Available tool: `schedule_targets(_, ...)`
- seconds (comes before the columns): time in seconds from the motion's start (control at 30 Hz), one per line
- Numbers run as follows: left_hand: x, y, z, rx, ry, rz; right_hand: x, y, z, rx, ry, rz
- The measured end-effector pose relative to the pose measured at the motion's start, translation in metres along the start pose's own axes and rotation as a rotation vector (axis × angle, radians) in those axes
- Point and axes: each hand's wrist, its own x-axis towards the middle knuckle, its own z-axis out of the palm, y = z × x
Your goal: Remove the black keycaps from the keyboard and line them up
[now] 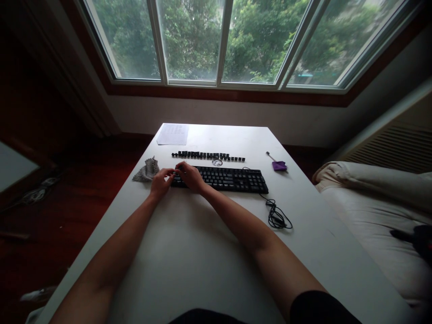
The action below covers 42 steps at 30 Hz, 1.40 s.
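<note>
A black keyboard point(232, 179) lies across the white table point(202, 252). Both my hands are at its left end. My left hand point(161, 179) is curled, its fingertips pinched together by the keyboard's left edge. My right hand point(189, 176) rests over the leftmost keys with its fingers bent down. What the fingertips hold is too small to make out. A row of loose black keycaps point(207, 156) lies just behind the keyboard, with a small wire ring tool point(217, 162) beside it.
A grey cloth point(146, 170) lies left of the keyboard. A sheet of paper point(173, 134) sits at the far edge. A purple brush point(278, 164) lies to the right. The keyboard's coiled cable point(277, 216) trails near. A bed point(378, 211) stands right of the table.
</note>
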Motion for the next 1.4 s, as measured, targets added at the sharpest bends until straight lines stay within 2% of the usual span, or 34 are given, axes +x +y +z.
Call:
schedule_targets(0.1,0.000,0.003,0.001,-0.032,-0.010,0.029,-0.007,0.003,-0.007,-0.056,0.011,-0.049)
schedule_targets(0.23,0.000,0.010,0.006,-0.150,-0.061,-0.034,-0.023,0.002,-0.017,-0.201,-0.023,-0.110)
schedule_targets(0.33,0.000,0.018,0.010,-0.149,-0.108,-0.001,-0.038,-0.001,-0.023,-0.304,-0.047,-0.103)
schedule_targets(0.5,0.004,0.023,0.011,-0.136,-0.156,0.052,-0.056,0.000,-0.029,-0.377,0.028,-0.101)
schedule_targets(0.67,0.027,0.000,0.003,-0.128,-0.038,-0.076,-0.059,0.003,-0.029,-0.378,0.122,-0.095)
schedule_targets(0.83,0.069,-0.034,-0.005,0.154,0.000,-0.165,-0.064,0.002,-0.022,-0.318,0.121,-0.090)
schedule_targets(1.0,0.102,-0.062,-0.005,0.411,-0.085,-0.269,-0.069,0.007,-0.021,-0.266,0.094,-0.126)
schedule_targets(1.13,0.119,-0.081,-0.003,0.419,-0.157,-0.323,-0.069,0.011,-0.025,-0.243,0.097,-0.136)
schedule_targets(1.4,0.138,-0.093,0.004,0.466,-0.226,-0.339,-0.070,0.009,-0.024,-0.208,0.060,-0.137)
